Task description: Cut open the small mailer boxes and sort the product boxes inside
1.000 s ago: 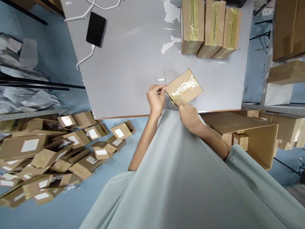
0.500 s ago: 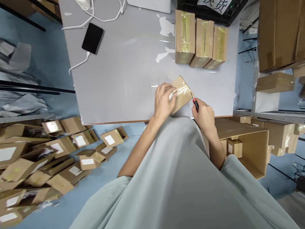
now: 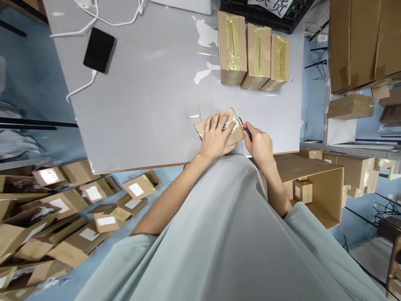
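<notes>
A small taped cardboard box (image 3: 236,136) lies turned at an angle near the table's front edge, with clear tape shining on its top. My left hand (image 3: 216,136) holds it against the table, fingers spread across the top and thumb at the near side; the hand covers much of it. Closed around a red-and-black utility knife (image 3: 247,131), my right hand (image 3: 260,144) is just right of the box. The knife's blade points up and left, at the box's right edge; whether it touches the cardboard I cannot tell.
Three taped cardboard boxes (image 3: 233,46) stand behind, near a black crate (image 3: 272,19). A black device (image 3: 99,50) with a white cable lies at left. Several opened boxes (image 3: 140,186) cover the floor at left; a large open carton (image 3: 327,192) is at right.
The small box has turned and shifted left, and my left hand now spreads flatter over it. My right hand has moved a little left with the knife. The whole view has shifted slightly.
</notes>
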The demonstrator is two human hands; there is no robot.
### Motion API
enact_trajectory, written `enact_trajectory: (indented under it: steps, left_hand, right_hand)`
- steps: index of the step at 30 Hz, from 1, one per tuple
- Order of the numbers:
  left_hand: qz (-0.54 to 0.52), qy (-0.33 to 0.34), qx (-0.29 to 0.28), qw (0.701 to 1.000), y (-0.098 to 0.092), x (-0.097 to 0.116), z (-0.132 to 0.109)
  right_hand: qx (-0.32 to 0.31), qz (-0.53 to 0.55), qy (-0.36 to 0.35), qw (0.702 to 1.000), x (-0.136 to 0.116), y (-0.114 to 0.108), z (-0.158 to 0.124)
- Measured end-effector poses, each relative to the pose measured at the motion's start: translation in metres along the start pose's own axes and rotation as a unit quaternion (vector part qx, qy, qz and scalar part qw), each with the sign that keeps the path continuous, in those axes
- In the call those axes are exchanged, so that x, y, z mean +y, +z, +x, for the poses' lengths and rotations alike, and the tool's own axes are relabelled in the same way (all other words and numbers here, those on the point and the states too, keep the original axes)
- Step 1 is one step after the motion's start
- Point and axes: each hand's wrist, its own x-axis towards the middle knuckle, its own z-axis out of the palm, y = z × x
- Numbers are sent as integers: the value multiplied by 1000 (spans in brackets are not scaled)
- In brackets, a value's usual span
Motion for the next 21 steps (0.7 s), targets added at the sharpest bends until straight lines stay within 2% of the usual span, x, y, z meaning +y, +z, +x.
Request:
enact_trajectory:
  steps: [14,21]
  left_hand:
    - [-53,-12,-1,999,-1,1,0]
    - [-87,-21,9,996,-1,1,2]
  right_hand:
    - [-48,-21,29,998,-17,3,26]
    - [-50,-71,78,993,-40,7,28]
